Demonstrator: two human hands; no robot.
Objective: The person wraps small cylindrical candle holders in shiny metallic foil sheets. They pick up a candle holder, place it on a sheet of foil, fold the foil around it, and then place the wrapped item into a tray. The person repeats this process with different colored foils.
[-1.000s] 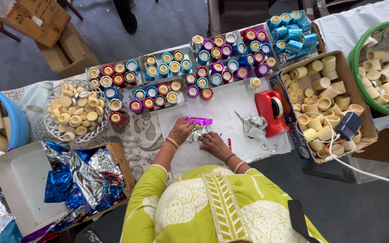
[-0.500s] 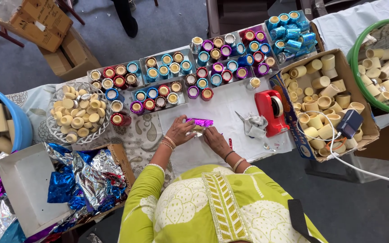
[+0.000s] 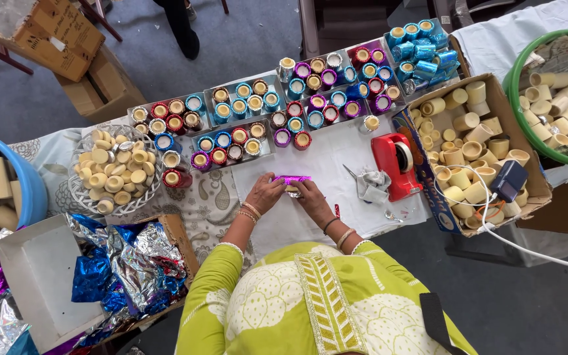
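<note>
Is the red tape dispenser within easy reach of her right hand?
Probably yes: the right hand holds the pink foil piece, and only scissors lie on the white sheet toward the red tape dispenser.

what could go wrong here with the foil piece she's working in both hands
Three risks, as judgements. The thin magenta foil pinched between the left hand and right hand might tear or crease unevenly. The open scissors lie close beside the right hand, so a sideways reach could catch the blades. The white cable trails off the box of plain cups; a snag could drag cups out.
</note>
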